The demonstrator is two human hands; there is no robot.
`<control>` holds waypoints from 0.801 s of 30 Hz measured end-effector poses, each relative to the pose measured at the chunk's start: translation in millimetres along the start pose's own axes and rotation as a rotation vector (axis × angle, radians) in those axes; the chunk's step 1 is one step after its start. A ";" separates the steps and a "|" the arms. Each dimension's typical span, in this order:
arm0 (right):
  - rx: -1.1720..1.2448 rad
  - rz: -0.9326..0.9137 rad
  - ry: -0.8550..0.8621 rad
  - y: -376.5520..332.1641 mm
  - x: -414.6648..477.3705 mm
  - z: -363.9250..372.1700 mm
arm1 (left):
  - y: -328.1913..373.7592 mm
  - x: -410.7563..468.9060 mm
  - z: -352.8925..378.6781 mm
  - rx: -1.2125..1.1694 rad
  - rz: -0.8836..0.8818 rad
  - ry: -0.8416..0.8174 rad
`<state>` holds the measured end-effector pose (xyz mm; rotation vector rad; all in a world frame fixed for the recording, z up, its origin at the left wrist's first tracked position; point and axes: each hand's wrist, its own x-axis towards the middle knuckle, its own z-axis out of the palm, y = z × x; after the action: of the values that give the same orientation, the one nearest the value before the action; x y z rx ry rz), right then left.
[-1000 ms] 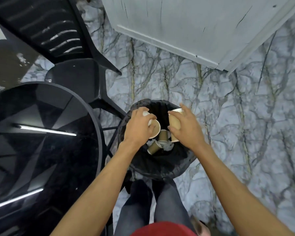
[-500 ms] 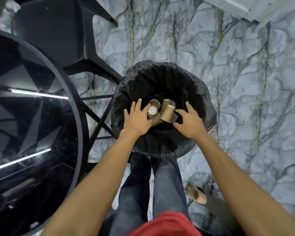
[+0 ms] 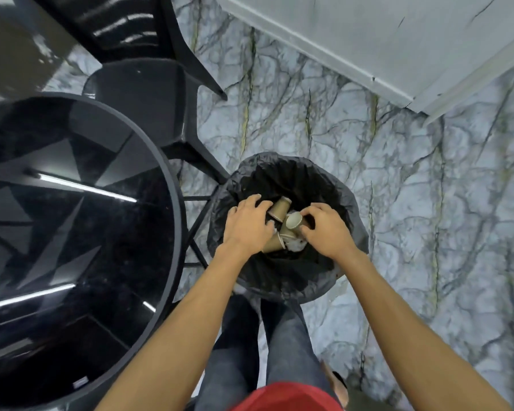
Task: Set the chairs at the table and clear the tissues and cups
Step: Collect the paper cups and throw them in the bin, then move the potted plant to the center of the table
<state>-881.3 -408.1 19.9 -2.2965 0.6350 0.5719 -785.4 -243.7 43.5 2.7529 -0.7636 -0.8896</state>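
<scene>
Several brown paper cups [image 3: 280, 209] lie jumbled inside a round bin lined with a black bag [image 3: 352, 209], on top of crumpled white tissue [image 3: 296, 246]. Both my hands hover over the bin's mouth. My left hand [image 3: 247, 225] is palm down with its fingers loosely spread above the cups and holds nothing. My right hand [image 3: 327, 229] has curled fingers right beside the open mouth of one cup [image 3: 293, 220], without a grip that I can see. A black plastic chair [image 3: 149, 93] stands tucked against the round black glass table [image 3: 176, 203] at the left.
The bin stands on marble-patterned floor [image 3: 428, 232] just right of the table's metal legs [image 3: 196, 221]. A white wall panel [image 3: 368, 31] runs across the top right. My legs [image 3: 279, 336] stand directly behind the bin.
My hands let go of the cups, which dropped into the bin. My fingers have since curled in over them, and my view has tilted back up toward the chair and wall.
</scene>
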 end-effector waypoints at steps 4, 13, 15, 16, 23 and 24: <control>-0.022 -0.093 0.083 -41.8 -12.3 -30.4 | -3.3 -16.4 -42.9 -0.018 0.019 0.113; -0.119 -0.339 0.172 -161.4 -32.5 -68.3 | -53.3 -75.2 -124.4 -0.016 0.001 0.373; -0.137 -0.407 0.172 -190.9 -34.8 -64.3 | -75.5 -92.6 -133.9 -0.026 -0.044 0.414; -0.140 -0.439 0.164 -205.4 -36.0 -60.2 | -88.4 -101.8 -136.9 -0.036 -0.071 0.430; -0.172 -0.654 0.077 -309.1 -45.3 -2.8 | -196.2 -176.7 -139.9 -0.137 -0.312 0.515; -0.182 -0.678 0.060 -323.1 -47.0 7.4 | -211.3 -188.0 -138.7 -0.153 -0.348 0.525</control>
<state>-732.8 -179.2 199.3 -2.5034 -0.1942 0.2368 -746.0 32.1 190.6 2.8200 -0.1227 -0.2191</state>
